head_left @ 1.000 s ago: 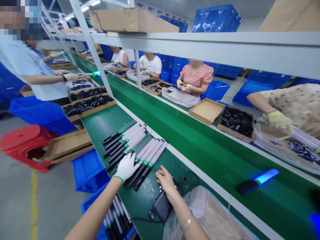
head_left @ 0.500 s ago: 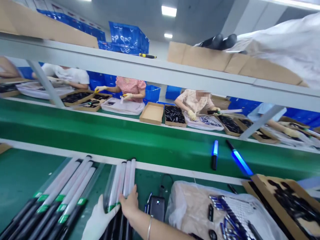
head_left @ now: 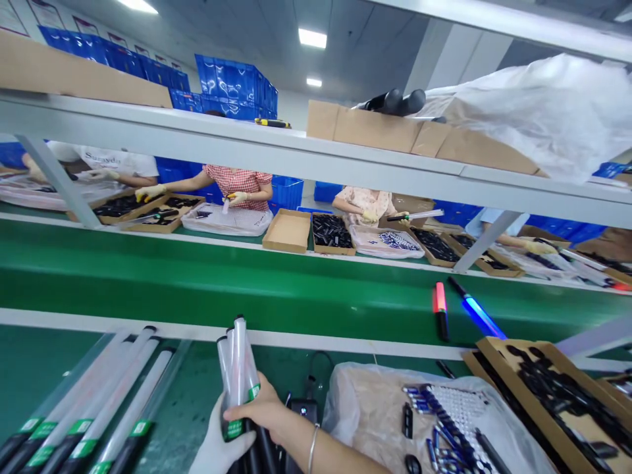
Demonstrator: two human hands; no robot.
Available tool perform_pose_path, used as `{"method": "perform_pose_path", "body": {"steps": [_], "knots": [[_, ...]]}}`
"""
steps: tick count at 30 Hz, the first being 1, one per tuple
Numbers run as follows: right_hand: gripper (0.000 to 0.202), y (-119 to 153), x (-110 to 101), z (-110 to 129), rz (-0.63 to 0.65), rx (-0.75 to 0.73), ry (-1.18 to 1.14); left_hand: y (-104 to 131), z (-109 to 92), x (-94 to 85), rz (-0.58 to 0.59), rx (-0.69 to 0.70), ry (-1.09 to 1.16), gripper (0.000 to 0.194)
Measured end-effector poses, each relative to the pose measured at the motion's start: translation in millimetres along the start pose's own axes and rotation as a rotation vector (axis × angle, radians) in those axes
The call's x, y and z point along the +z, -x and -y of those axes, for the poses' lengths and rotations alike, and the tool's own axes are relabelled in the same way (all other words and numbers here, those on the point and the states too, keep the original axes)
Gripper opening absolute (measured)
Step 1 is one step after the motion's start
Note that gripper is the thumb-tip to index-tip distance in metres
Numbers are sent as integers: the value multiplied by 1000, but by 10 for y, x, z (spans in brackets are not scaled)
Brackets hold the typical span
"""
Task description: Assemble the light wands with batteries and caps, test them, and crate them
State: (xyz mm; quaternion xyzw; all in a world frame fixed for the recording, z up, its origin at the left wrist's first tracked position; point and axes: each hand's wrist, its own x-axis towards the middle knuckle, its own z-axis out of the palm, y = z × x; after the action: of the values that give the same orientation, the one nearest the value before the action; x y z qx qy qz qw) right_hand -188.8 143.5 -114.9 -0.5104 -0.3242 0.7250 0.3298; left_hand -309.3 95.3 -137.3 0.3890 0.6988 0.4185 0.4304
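Several white tubes with green bands and black handles (head_left: 239,368) are bunched upright and slightly tilted between my two hands. My left hand (head_left: 222,438), in a white glove, wraps the bunch from the left, around the green bands. From the right, my bare right hand (head_left: 261,408), with a bracelet at the wrist, grips the same bunch. More such tubes (head_left: 118,401) lie side by side on the green table at the left. Just right of my hands sits a black device (head_left: 303,409) with a small lit display, partly hidden by my right forearm.
A plastic-lined tray (head_left: 365,408) holds batteries and small black parts. Cardboard boxes (head_left: 563,395) of black parts stand at the right. On the green belt (head_left: 247,283) lie a red-lit stick (head_left: 441,309) and a blue-lit stick (head_left: 476,309). People work beyond, under a shelf (head_left: 237,145).
The tubes between my hands are drawn closer together and lifted more upright. The short lit stick on the belt changed from blue to red. The view has shifted.
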Motion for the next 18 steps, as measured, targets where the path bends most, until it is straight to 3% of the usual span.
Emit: {"method": "perform_pose_path", "body": {"steps": [5,11,15,18], "knots": [[86,100,-141,189,141,-23,-3,171,-81,116,-2,23,28,97],[73,312,-204,577,104,-111,96,159,-48,276,-28,-54,160,99],[61,477,-343,898,156,-110,30,167,-365,444,-13,9,236,91],[45,542,-545,1001,105,-83,-49,196,-697,624,59,42,348,83]]}}
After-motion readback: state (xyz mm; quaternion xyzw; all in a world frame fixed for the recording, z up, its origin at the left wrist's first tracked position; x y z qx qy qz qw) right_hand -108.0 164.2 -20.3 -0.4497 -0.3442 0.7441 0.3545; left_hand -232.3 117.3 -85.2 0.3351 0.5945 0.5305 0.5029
